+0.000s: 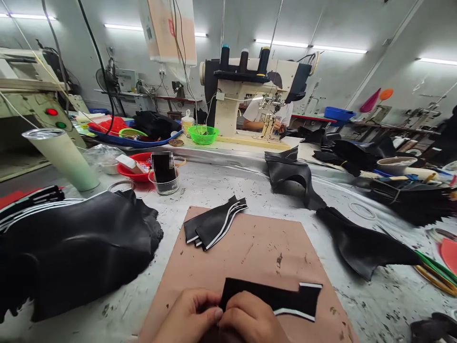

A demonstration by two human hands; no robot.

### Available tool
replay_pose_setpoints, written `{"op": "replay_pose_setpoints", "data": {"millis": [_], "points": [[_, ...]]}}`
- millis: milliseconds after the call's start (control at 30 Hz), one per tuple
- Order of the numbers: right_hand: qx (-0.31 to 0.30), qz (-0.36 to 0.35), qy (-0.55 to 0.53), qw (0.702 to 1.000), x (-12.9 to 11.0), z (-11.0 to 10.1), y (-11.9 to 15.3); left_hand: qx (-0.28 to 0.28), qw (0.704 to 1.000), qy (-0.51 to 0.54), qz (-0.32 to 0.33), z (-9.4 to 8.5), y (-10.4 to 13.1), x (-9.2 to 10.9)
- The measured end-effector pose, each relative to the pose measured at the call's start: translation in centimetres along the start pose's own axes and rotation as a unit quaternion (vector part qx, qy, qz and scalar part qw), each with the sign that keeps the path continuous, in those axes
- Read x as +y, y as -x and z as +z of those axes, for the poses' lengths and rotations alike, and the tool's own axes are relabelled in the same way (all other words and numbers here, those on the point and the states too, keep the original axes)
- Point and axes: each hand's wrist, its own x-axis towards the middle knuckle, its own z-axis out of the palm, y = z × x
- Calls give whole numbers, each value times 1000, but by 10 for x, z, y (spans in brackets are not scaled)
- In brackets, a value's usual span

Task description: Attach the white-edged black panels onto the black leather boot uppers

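A black leather piece (271, 295) with white strips along parts of its edge lies on a brown board (264, 252). My left hand (194, 312) pinches the left end of this piece between thumb and fingers. Close beside it, my right hand (250, 317) has its fingers bent together over the same end, gripping the leather. My fingers hide that end, and something dark below them is mostly hidden too. Farther up the board rests a small overlapping stack of black leather pieces (216, 221) with white edges.
A large pile of black leather (82, 243) takes up the left, near a tilted tumbler (62, 157). A red basin (134, 166) and a clear cup (164, 181) stand behind. More black leather (360, 238) lies right. Beyond are a sewing machine (228, 105) and a seated person (252, 116).
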Motion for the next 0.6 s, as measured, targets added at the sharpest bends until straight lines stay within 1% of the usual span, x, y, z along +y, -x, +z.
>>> {"op": "replay_pose_setpoints", "data": {"millis": [67,167,233,267,367,433,533,567,600], "points": [[4,-5,-5,1000,2,-1,1,-9,1000,-4,5,0,0,-1],[-9,-9,29,999,1,-1,5,-2,1000,-18,10,1,-1,-3],[-39,18,47,998,-4,-1,7,-3,999,-29,13,3,-2,-3],[-59,48,42,996,-7,-2,6,-8,999,-34,14,4,-2,-2],[-109,151,-26,982,-11,-4,4,-20,999,-41,13,7,-2,1],[-124,183,-70,973,-11,-6,4,-15,999,-47,12,8,-2,2],[-114,187,-138,966,-6,-12,7,-2,998,-61,14,8,-1,4],[-105,200,-180,957,-4,-15,9,-1,998,-68,18,8,-1,5],[-88,225,-230,943,-1,-20,12,0,997,-75,24,9,0,6]]}}
